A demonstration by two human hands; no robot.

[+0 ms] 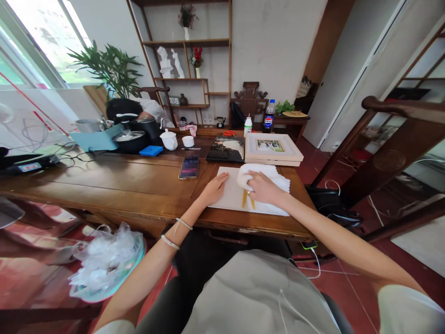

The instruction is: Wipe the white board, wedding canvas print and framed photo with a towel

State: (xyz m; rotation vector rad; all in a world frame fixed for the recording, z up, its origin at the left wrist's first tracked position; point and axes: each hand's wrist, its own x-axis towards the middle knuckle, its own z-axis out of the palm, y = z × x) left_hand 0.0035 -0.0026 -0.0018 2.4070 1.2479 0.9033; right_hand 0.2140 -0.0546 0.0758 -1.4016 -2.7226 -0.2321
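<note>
Nearest, grey cloth (pixel 257 292) covers the person's lap, cut off by the bottom edge; to the left, a basin (pixel 137 266) is heaped with clear plastic bags, and what they contain is hard to make out.

On the right part of the wooden table (pixel 153 195), close to its near edge, a white board (pixel 229 197) lies flat. Its long axis seems to run left to right, the near edge almost parallel to the table's, but its right end is lost under or against a white towel (pixel 278 183), so its full outline cannot be told. On the board two narrow yellow strips (pixel 244 199) spread toward the near edge like an upturned V; their far ends are hidden by hand and towel, and whether they are loose pieces or printed is unclear.

The left hand (pixel 214 189) rests palm down on the board's left side, fingers extended to the far right. The right hand (pixel 264 188), reaching far and left, has its bent fingers closed on a bunched part of the towel; its thumb cannot be seen.

Farther, a phone (pixel 188 168) with a blurred screen lies left of the board. Beyond sit a dark panel (pixel 220 150) and stacked pale frames (pixel 274 148).
</note>
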